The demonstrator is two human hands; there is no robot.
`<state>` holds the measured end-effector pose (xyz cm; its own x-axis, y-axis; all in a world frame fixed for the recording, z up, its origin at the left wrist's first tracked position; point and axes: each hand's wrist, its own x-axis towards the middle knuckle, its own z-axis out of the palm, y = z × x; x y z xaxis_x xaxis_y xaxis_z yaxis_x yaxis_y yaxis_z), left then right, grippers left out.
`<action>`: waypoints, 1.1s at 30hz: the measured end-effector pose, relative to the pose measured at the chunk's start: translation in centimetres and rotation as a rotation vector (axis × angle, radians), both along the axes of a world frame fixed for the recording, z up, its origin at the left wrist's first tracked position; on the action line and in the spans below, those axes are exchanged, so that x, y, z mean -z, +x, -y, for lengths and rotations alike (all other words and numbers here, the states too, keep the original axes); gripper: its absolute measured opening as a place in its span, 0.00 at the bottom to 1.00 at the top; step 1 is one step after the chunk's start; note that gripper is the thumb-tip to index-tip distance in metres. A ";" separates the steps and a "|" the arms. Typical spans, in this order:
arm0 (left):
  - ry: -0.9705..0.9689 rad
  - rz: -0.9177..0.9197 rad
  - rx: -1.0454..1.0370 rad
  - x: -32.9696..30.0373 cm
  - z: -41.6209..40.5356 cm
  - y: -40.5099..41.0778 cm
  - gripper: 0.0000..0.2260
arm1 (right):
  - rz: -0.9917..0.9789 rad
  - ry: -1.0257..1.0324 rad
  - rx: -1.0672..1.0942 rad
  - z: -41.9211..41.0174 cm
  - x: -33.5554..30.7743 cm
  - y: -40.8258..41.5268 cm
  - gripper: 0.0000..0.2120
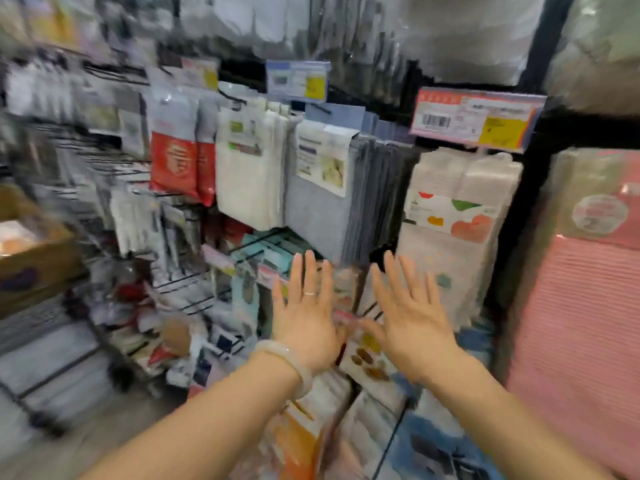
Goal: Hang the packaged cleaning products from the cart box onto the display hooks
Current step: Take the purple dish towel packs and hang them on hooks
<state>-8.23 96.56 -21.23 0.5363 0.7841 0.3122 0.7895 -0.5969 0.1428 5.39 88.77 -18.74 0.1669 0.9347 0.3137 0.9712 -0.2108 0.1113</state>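
Note:
Both of my hands are raised in front of the display wall with fingers straight and spread. My left hand, with a ring and a pale bangle at the wrist, holds nothing. My right hand is beside it, also empty. Behind them hang packaged cleaning cloths: grey cloth packs, white cloth packs, red-and-grey pouches and a pack with coloured fruit prints. A cardboard box sits at the far left edge. The whole view is blurred by motion.
Black wire hooks jut out at the lower left of the display. Price tags hang above the packs. A pink ribbed pack fills the right side. More packs hang below my hands.

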 end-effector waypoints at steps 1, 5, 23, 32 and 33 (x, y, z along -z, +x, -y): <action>-0.004 -0.031 -0.053 0.5 -1.4 -2.1 0.40 | -0.002 -0.035 -0.018 -1.9 0.6 -1.5 0.36; -0.047 -0.096 -0.257 2.1 -5.9 -11.2 0.42 | 0.006 -0.138 -0.117 -9.1 1.9 -8.5 0.37; -0.231 -0.136 -0.865 6.7 -19.5 -49.3 0.38 | 0.024 -0.232 -0.717 -34.2 7.9 -45.4 0.36; -0.379 -0.150 -0.995 12.2 -35.1 -57.3 0.38 | 0.036 -0.352 -0.791 -52.8 12.9 -53.8 0.36; -0.398 -0.140 -1.005 12.4 -37.2 -58.2 0.38 | 0.037 -0.373 -0.804 -55.1 13.0 -54.7 0.36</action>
<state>-66.40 133.79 -33.67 -0.3952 0.9155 -0.0749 0.9152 0.3994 0.0535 -49.32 143.88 -31.78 -0.5886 0.8073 -0.0428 0.8042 0.5902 0.0706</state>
